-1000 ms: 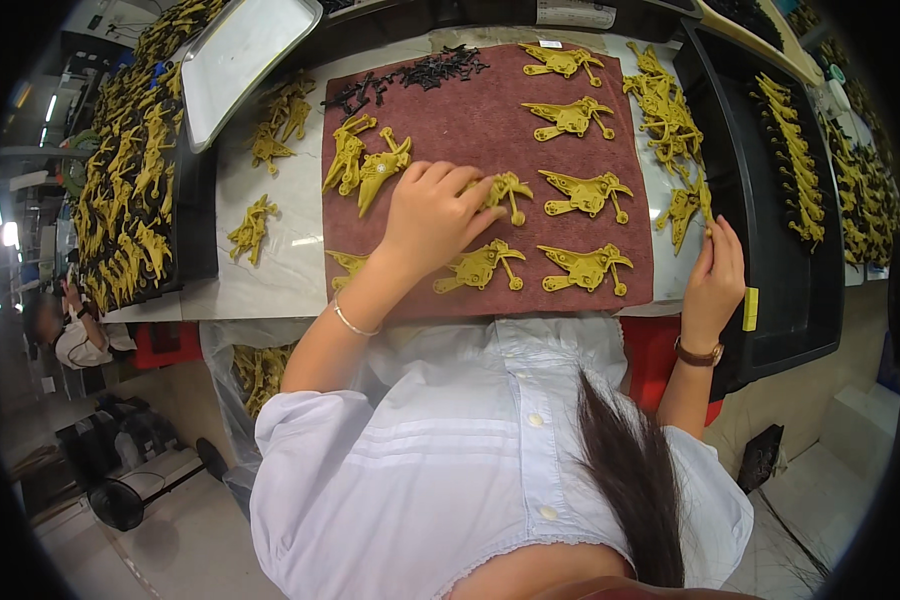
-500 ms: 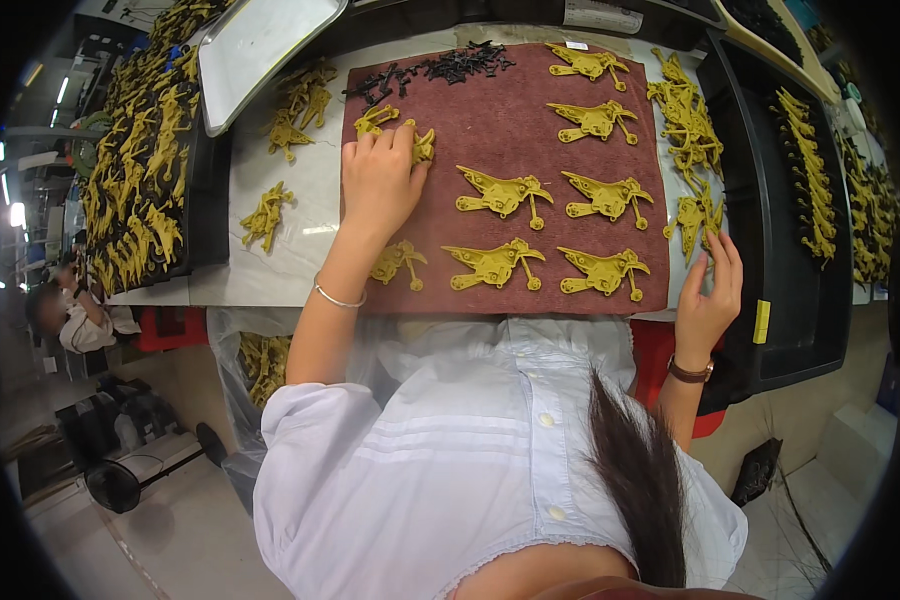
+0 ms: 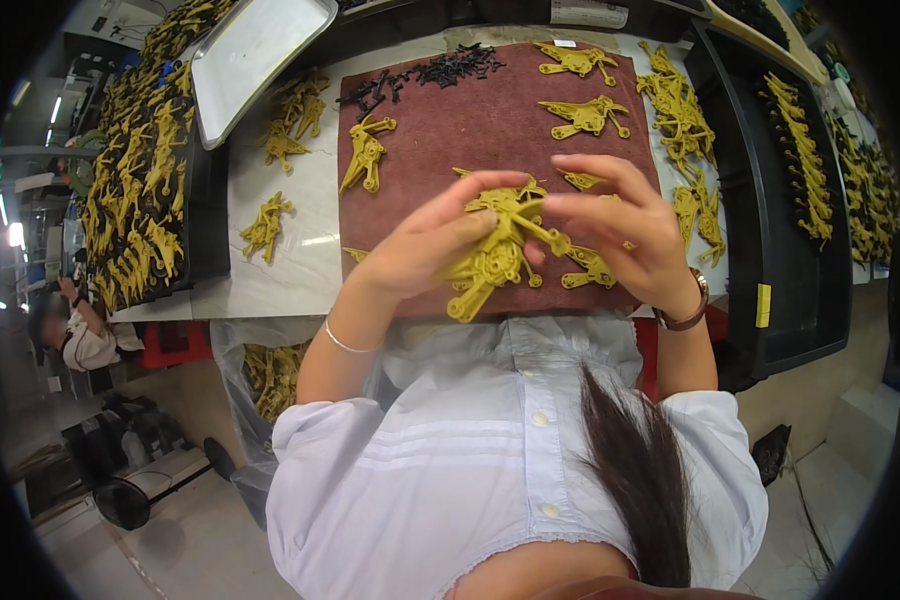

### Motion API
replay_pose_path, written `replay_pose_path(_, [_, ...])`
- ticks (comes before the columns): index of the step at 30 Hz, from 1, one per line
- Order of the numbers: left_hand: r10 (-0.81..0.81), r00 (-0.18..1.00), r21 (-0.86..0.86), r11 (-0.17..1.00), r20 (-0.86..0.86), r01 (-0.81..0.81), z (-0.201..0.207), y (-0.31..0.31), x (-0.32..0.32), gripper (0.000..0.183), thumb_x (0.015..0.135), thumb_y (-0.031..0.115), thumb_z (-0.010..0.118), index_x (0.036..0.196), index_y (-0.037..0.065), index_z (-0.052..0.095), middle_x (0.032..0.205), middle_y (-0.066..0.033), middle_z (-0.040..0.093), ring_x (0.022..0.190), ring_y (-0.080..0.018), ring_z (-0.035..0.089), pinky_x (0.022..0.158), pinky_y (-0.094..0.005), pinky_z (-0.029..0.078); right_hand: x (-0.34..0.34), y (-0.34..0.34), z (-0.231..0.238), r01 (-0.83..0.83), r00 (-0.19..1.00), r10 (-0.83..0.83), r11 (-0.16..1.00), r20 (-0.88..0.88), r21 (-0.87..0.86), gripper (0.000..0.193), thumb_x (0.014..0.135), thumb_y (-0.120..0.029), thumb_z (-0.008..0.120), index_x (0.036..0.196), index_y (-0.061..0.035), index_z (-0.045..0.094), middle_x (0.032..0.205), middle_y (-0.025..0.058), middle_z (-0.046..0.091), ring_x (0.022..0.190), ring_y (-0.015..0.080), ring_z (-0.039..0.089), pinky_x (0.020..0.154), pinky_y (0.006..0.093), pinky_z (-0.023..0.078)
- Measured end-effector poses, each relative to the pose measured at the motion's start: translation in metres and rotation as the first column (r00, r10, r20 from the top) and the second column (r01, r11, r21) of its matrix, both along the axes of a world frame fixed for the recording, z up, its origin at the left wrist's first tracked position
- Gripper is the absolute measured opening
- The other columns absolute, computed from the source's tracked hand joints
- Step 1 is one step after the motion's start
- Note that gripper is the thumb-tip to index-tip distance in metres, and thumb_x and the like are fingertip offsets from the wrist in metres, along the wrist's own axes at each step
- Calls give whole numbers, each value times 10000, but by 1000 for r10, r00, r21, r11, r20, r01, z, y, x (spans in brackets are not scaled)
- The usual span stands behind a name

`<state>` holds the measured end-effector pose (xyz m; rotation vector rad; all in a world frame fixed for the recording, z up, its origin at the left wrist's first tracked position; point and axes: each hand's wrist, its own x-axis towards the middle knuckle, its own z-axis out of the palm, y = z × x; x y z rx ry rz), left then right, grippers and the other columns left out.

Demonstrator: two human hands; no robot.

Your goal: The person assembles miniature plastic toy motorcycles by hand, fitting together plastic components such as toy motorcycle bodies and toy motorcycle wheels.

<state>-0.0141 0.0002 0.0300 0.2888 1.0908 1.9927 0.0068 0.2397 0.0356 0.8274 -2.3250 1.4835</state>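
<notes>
Over the middle of the cloth, my left hand (image 3: 432, 238) is closed on an olive-yellow plastic part (image 3: 492, 258) with a pointed, beak-like arm and round knobs. Its thumb presses on top, and the part is tilted. To the right, my right hand (image 3: 635, 230) has its fingers stretched and apart, one fingertip at the part's pointed end. Whether it touches is hard to tell. Beneath both hands, several similar parts lie partly hidden on the maroon cloth (image 3: 460, 135). Another yellow part (image 3: 368, 153) lies at the cloth's left edge, and one (image 3: 585, 117) at the upper right.
Small black pieces (image 3: 457, 66) are piled at the cloth's far edge. Yellow parts (image 3: 675, 110) lie on the right of the white table. Black trays (image 3: 765, 300) flank the table, the left one heaped with yellow parts (image 3: 135, 180). A metal tray (image 3: 255, 60) stands far left.
My left hand has moved right from the cloth's left side, carrying a yellow part. My right hand has come left from the parts at the cloth's right edge to meet it.
</notes>
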Motion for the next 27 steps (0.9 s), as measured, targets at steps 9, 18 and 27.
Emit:
replay_pose_path(9, [64, 867, 266, 938, 495, -221, -18, -7, -2, 442, 977, 274, 474, 1343, 39, 402, 1256, -165, 513, 1151, -318, 552, 945, -463, 488, 3, -3, -14, 20, 986, -5, 996, -165, 90, 214, 729, 26, 671, 936, -28, 666, 947, 103, 674, 842, 274, 659, 733, 356, 527])
replay_pose_path(18, [-22, 135, -118, 632, -991, -766, -19, 30, 1, 134, 751, 151, 735, 863, 111, 672, 1415, -182, 422, 1306, -359, 390, 1042, -468, 257, 10, -30, -27, 295, 954, -297, 954, -47, -42, 131, 799, 11, 636, 928, 1, 652, 875, 137, 668, 699, 287, 656, 618, 329, 519])
replay_pose_path(27, [-262, -222, 19, 605, -939, -796, -22, 58, -35, 157, 720, 117, 688, 829, 71, 585, 1339, -148, 513, 1279, -337, 454, 1032, -509, 241, -23, -14, -33, 412, 908, -407, 911, -95, 29, 109, 838, -35, 622, 931, 19, 639, 805, 166, 657, 679, 317, 644, 600, 356, 504])
